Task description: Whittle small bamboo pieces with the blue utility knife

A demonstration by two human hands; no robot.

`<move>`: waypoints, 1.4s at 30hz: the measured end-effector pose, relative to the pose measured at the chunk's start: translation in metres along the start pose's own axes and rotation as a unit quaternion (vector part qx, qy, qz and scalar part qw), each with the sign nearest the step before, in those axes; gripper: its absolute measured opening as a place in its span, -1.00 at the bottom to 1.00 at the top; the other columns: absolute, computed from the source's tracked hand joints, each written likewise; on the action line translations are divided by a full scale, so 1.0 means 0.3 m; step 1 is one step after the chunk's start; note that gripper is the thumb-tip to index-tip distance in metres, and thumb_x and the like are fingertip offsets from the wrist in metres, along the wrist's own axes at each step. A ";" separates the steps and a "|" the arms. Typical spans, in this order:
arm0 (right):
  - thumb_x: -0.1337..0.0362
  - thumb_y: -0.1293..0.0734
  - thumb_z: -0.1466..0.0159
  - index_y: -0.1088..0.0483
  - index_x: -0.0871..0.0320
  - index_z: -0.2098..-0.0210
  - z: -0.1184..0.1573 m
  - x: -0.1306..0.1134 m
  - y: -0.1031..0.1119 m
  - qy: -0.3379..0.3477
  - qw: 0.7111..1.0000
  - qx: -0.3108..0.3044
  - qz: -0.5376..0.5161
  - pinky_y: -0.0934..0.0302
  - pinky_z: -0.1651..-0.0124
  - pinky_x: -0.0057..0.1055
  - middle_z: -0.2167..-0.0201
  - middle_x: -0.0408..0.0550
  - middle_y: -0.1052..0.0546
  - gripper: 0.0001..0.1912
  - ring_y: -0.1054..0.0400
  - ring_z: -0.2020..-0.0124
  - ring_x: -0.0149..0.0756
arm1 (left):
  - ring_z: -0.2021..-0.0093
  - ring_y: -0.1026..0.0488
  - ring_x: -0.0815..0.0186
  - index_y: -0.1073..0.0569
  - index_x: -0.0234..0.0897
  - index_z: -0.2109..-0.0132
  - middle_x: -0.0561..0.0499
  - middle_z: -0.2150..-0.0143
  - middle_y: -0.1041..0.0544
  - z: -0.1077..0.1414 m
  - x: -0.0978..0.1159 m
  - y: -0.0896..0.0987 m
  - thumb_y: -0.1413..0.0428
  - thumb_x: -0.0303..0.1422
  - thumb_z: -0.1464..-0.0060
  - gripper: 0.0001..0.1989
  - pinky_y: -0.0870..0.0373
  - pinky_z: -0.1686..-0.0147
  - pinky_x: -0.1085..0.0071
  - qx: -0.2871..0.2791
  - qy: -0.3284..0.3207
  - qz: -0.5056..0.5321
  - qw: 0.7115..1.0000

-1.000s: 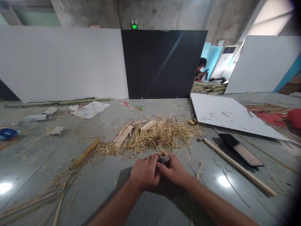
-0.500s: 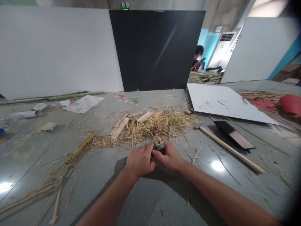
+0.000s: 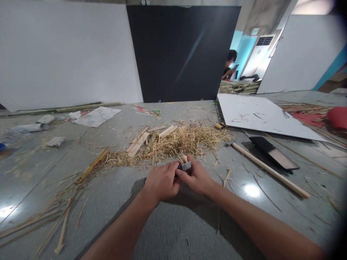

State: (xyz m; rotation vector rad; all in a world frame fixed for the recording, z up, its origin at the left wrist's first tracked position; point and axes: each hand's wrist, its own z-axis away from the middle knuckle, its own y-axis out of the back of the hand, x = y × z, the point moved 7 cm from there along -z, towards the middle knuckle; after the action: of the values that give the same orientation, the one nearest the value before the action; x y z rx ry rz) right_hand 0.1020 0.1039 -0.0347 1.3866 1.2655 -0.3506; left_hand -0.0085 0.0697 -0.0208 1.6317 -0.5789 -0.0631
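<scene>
Grips: two, the left grip (image 3: 162,180) and the right grip (image 3: 197,178), with one metal tool (image 3: 187,165). Straw: one main heap (image 3: 189,141) in the middle; at least four wood slats (image 3: 138,145) lie on its left part. Yellow sticks: one (image 3: 92,167), left. Poles: one (image 3: 271,170), near right. Upright panels: two white, far left (image 3: 65,54) and far right (image 3: 309,54), one black (image 3: 181,54) between. Flat white boards: one (image 3: 257,115), right. People beyond: one (image 3: 231,68). Loose strips (image 3: 63,231) overlap too much to count.
</scene>
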 end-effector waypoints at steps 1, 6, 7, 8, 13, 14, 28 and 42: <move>0.04 -0.31 -0.24 -0.15 0.07 0.36 0.001 -0.001 0.000 0.001 1.000 0.001 0.000 -0.02 0.42 -0.40 0.50 -0.23 -0.28 -0.70 -0.15 0.48 -0.37 | 0.12 -0.54 0.00 -0.34 -0.30 -0.04 -0.16 0.05 -0.57 0.000 0.000 0.001 0.05 -0.31 -0.15 -0.67 -0.44 0.20 0.12 -0.001 -0.002 0.001 1.000; 0.05 -0.29 -0.26 -0.17 0.09 0.37 0.001 -0.005 0.000 0.007 1.000 0.000 0.018 -0.02 0.42 -0.40 0.49 -0.22 -0.30 -0.72 -0.17 0.48 -0.37 | 0.13 -0.54 0.00 -0.34 -0.29 -0.01 -0.14 0.08 -0.57 0.000 -0.004 0.001 0.04 -0.31 -0.14 -0.69 -0.43 0.23 0.13 -0.010 -0.002 -0.004 1.000; 0.05 -0.29 -0.27 -0.17 0.09 0.37 0.000 -0.005 0.000 0.007 1.000 -0.001 0.023 -0.01 0.42 -0.40 0.50 -0.22 -0.30 -0.72 -0.17 0.48 -0.37 | 0.14 -0.54 0.00 -0.34 -0.29 -0.01 -0.14 0.08 -0.58 0.000 -0.004 0.001 0.04 -0.31 -0.14 -0.70 -0.43 0.24 0.14 -0.011 -0.002 -0.005 1.000; 0.05 -0.28 -0.27 -0.17 0.09 0.37 -0.001 -0.006 0.000 0.008 1.000 -0.001 0.029 -0.01 0.42 -0.39 0.49 -0.21 -0.31 -0.72 -0.17 0.48 -0.37 | 0.15 -0.55 0.01 -0.34 -0.29 0.00 -0.13 0.09 -0.58 0.000 -0.003 0.001 0.04 -0.31 -0.14 -0.70 -0.42 0.25 0.15 -0.011 -0.002 -0.007 1.000; 0.03 -0.23 -0.31 -0.25 0.11 0.34 -0.002 -0.005 -0.004 -0.006 0.999 -0.010 0.051 -0.02 0.40 -0.40 0.46 -0.15 -0.39 -0.73 -0.23 0.45 -0.35 | 0.18 -0.55 0.03 -0.35 -0.28 0.05 -0.11 0.15 -0.59 -0.006 -0.004 0.008 0.07 -0.32 -0.17 -0.75 -0.40 0.28 0.19 -0.008 0.010 -0.015 1.000; 0.01 -0.22 -0.32 -0.26 0.11 0.33 -0.001 -0.003 -0.004 -0.014 0.998 -0.013 0.054 -0.02 0.40 -0.40 0.46 -0.15 -0.41 -0.70 -0.24 0.46 -0.35 | 0.19 -0.55 0.03 -0.36 -0.28 0.07 -0.11 0.16 -0.59 -0.007 -0.005 0.009 0.08 -0.32 -0.18 -0.76 -0.40 0.29 0.20 -0.011 0.013 -0.017 1.000; -0.15 -0.14 -0.33 -0.21 0.10 0.45 -0.015 0.017 0.029 -0.102 0.979 0.017 0.176 0.08 0.45 -0.40 0.53 -0.09 -0.40 -0.53 -0.19 0.52 -0.33 | 0.23 -0.58 0.02 -0.33 -0.26 0.04 -0.15 0.19 -0.59 -0.017 -0.020 0.035 0.15 -0.25 -0.28 -0.74 -0.39 0.31 0.21 0.042 0.151 -0.087 0.984; -0.08 -0.24 -0.29 -0.24 0.12 0.43 0.010 0.003 0.013 -0.074 0.997 -0.019 0.030 0.04 0.52 -0.44 0.60 -0.22 -0.30 -0.61 -0.14 0.56 -0.42 | 0.19 -0.55 0.08 -0.32 -0.25 0.02 -0.12 0.13 -0.58 -0.002 0.002 0.011 0.09 -0.24 -0.25 -0.74 -0.34 0.30 0.28 -0.006 0.013 -0.025 1.000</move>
State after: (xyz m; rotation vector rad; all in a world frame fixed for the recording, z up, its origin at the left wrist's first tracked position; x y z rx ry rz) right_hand 0.1069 0.1027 -0.0343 1.3383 1.1020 -0.3793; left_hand -0.0088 0.0701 -0.0176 1.6329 -0.5174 -0.0825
